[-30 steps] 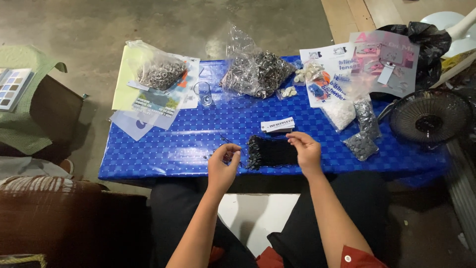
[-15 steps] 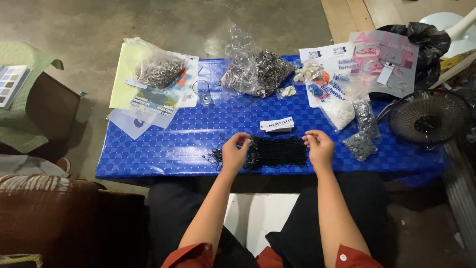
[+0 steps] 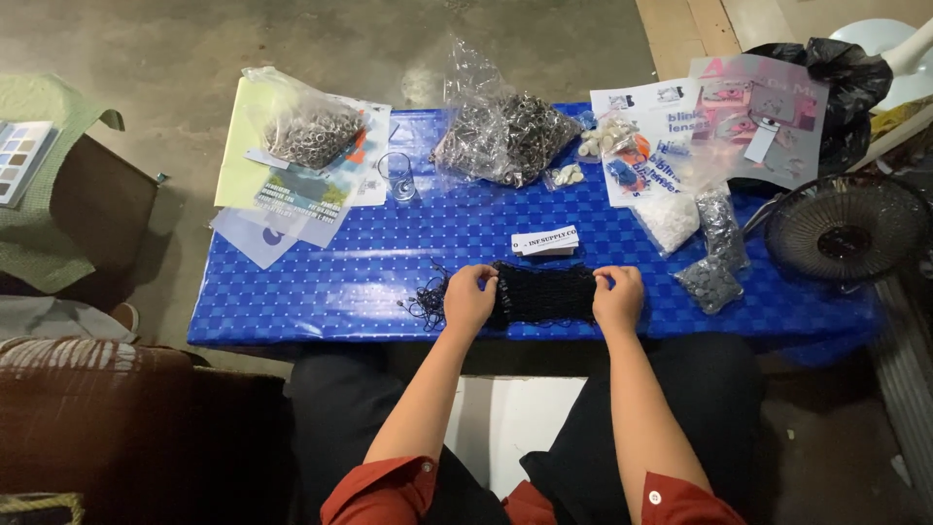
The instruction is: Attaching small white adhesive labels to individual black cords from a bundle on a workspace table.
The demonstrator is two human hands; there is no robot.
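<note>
A dark, black knitted or netted piece (image 3: 542,294) is seen from above, stretched flat into a rough rectangle at the near edge of a blue patterned tabletop (image 3: 369,272). Its surface looks coarse and ribbed; finer detail cannot be made out. A tangle of thin black thread (image 3: 428,297) trails from its 9 o'clock side.

The piece is held at both ends. The left hand (image 3: 469,299) is closed on the 9 o'clock end, its grip pinching the fabric with curled fingers. The right hand (image 3: 619,298) is closed on the 3 o'clock end, grip likewise pinching the edge. Red sleeves are seen on both arms.

Just beyond the piece, at 12 o'clock, a small white card stack (image 3: 545,240) is seen. Farther at 12 o'clock a clear bag of dark metal rings (image 3: 505,131) is placed, and at 10 o'clock a second clear bag of silvery rings (image 3: 313,134) is laid on papers, with a small clear glass (image 3: 398,177) between them. At 2 o'clock small packets of metal bits (image 3: 714,258) are seen, and at 3 o'clock a round dark fan grille (image 3: 846,231).

Compared with a second ago, the hands are set wider apart and the piece is spread longer; then it was bunched under the right hand alone, with the left hand apart from it.
</note>
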